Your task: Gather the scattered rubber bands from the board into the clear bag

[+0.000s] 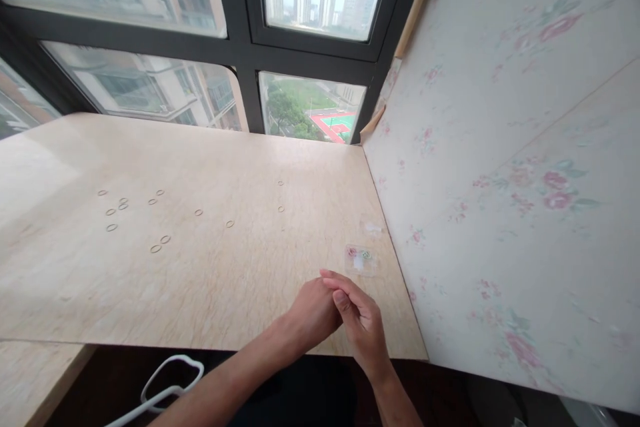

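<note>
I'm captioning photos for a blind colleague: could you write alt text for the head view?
A person's right hand lies over their left hand above a beige marbled surface, near a small clear rectangular plastic case. Thin tan round rings lie scattered to the left; a dark-framed glass window stands behind, a white floral-patterned wall at right.

The hands [369, 332] and slim forearms [253, 361] are bare, the clothing [300, 390] below them dark.

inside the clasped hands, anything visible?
No. The right hand laps over the left hand, covering its fingers; whatever may be between the palms is hidden, so I can't tell. Uncovered just beyond, on the countertop: a clear plastic box.
</note>
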Motion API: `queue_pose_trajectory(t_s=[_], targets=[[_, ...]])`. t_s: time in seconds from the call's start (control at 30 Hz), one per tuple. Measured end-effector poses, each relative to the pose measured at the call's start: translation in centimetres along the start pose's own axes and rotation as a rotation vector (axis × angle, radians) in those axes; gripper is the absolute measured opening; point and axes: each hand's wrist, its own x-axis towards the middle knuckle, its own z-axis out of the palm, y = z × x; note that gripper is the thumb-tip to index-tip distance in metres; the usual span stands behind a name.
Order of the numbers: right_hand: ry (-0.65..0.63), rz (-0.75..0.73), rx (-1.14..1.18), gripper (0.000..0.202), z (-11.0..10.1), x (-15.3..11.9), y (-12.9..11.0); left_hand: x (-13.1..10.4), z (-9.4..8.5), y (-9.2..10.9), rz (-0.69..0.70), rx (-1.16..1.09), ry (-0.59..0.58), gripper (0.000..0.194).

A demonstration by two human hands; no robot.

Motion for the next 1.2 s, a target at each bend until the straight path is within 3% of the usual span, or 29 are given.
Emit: queue_pose_trajectory(t_s=[0.1, 0.23, 0.37, 0.53, 0.73, 0.97, 1.2], targets=[[0.140, 0.100, 0.015, 0.030, -0.8, -0.9, 1.7, 0.6, -1.2, -0.1, -0.099, -0.057, 0.034, 0.018], [0.312, 0.178, -0.074, 0.035, -3.0, -2.8, 4.1, 2.3, -2.8, -1.1, -0.156, -0.177, 0.252, 0.024], [0.334, 0.209, -0.160, 0.032, -4.5, -4.1, 5.4, 5.1, -3.5, -1.9, -0.160, -0.293, 0.361, 0.019], [0.196, 0.102, -0.249, 0.026, -4.3, -3.9, 5.7, 8.5, -2.7, -1.3, -0.104, -0.343, 0.300, 0.027], [0.173, 0.004, -0.353, 0.021, -3.9, -3.7, 5.9, 10.7, -1.0, -1.4, -0.046, -0.277, 0.205, 0.029], [0.155, -0.066, -0.394, 0.020, -3.8, -3.6, 5.8, 9.5, -0.9, -2.7, -0.075, -0.281, 0.262, 0.025], [0.154, -0.103, -0.422, 0.019, -3.7, -3.7, 6.3, 4.1, -1.1, -7.1, -0.155, -0.282, 0.498, 0.017]])
